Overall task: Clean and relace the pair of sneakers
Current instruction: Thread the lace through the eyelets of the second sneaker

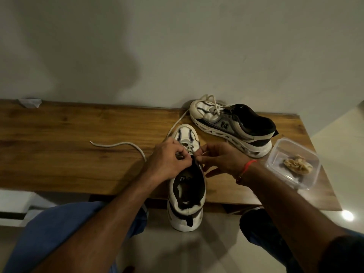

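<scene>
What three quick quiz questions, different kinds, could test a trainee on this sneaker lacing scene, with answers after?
1. True or false: both hands are at the laces of the near sneaker.
2. Which holds the crumpled cloth? A) the container B) the far sneaker C) the floor
3. Fill in: the near sneaker's heel hangs over the table's ____ edge.

Key: 1 true: the left hand and right hand pinch the lace at the eyelets. 2 A. 3 front.
</scene>
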